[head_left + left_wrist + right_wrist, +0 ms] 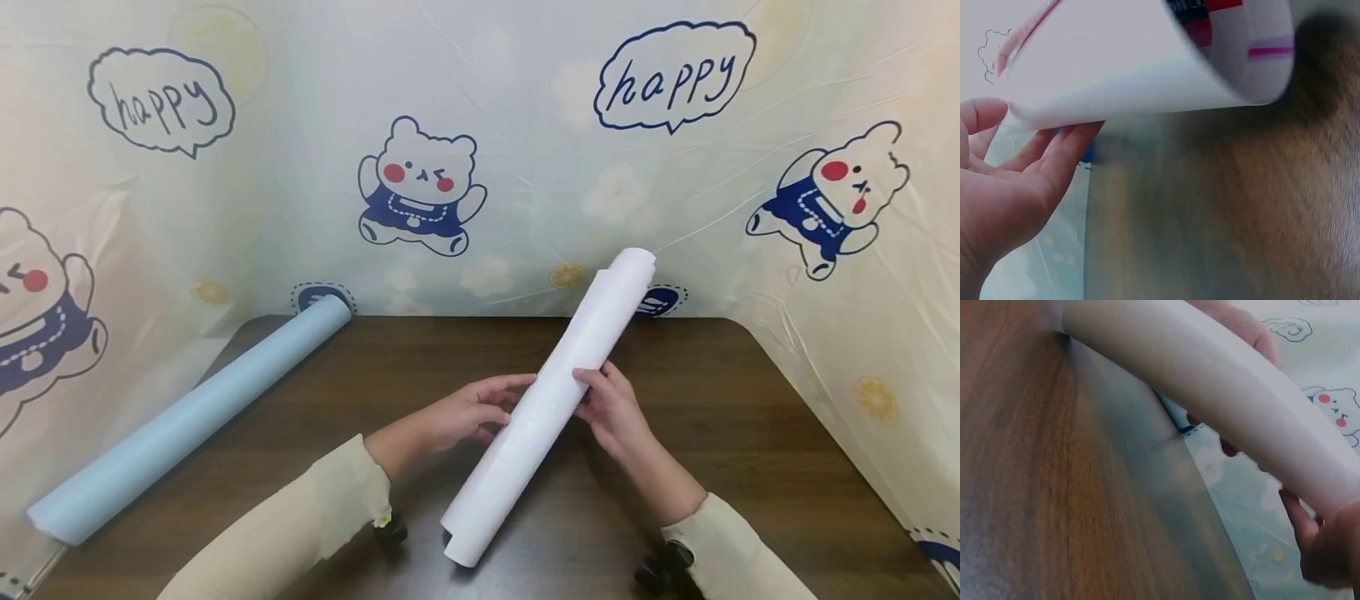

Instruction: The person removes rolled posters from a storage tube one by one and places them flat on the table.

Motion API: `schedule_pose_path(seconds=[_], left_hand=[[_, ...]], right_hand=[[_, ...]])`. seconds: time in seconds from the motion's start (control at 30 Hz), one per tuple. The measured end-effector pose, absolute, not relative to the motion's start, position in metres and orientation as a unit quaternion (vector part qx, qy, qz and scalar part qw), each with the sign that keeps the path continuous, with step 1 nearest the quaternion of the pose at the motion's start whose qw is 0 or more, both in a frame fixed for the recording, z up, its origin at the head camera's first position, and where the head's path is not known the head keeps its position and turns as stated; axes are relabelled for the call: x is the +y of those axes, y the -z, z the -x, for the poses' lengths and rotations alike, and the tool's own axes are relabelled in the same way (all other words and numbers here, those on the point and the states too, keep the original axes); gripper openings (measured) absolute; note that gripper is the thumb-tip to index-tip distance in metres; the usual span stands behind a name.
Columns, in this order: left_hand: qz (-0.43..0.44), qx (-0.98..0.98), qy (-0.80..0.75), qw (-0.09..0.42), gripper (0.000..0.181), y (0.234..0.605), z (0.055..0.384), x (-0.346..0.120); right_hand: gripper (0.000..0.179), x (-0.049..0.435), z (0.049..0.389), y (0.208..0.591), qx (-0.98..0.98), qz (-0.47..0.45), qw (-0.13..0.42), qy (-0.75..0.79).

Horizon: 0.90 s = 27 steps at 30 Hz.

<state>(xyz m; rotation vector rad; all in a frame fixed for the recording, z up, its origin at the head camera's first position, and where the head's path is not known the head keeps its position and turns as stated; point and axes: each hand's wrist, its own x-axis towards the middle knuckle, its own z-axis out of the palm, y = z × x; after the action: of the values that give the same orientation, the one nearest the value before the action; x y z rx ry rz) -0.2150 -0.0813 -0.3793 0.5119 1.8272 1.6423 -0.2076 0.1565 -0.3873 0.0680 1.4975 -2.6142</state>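
Note:
A rolled-up white sheet (551,400) is held slantwise over the brown table, its far end raised. Dark blue and red print shows inside its open end in the left wrist view. My right hand (617,408) grips the roll from the right near its middle, thumb on top and fingers underneath. From the left, my left hand (468,410) holds it, with index finger and thumb at its side. Other fingers (1069,147) of that hand reach beneath the roll. In the right wrist view the white roll (1210,381) hides part of both hands.
A light blue roll (198,417) lies slantwise along the left side of the brown table (750,450). Behind and at both sides hangs a pale curtain (525,100) printed with bears and "happy" speech bubbles. Dark wrist gear shows below each sleeve.

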Motion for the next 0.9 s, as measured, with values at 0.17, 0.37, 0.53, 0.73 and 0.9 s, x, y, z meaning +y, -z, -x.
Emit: schedule_pose_path(seconds=[0.17,0.37,0.53,0.73,0.9], left_hand=[[-0.194,0.678,-0.648,0.289,0.073,0.380,0.214,-0.081],[-0.163,0.694,-0.654,0.251,0.094,0.381,0.211,-0.078],[-0.120,0.715,-0.654,0.216,0.095,0.392,0.210,-0.077],[-0.125,0.745,-0.624,0.199,0.094,0.405,0.208,-0.078],[-0.112,0.742,-0.622,0.225,0.092,0.412,0.209,-0.079]], right_hand=[[0.058,0.146,0.209,0.391,0.540,-0.016,0.072,0.839],[0.044,0.134,0.208,0.397,0.659,-0.007,0.072,0.749],[0.042,0.128,0.206,0.400,0.711,0.013,0.093,0.697],[0.068,0.127,0.202,0.402,0.776,0.035,0.135,0.615],[0.063,0.134,0.205,0.409,0.780,0.044,0.149,0.607]])
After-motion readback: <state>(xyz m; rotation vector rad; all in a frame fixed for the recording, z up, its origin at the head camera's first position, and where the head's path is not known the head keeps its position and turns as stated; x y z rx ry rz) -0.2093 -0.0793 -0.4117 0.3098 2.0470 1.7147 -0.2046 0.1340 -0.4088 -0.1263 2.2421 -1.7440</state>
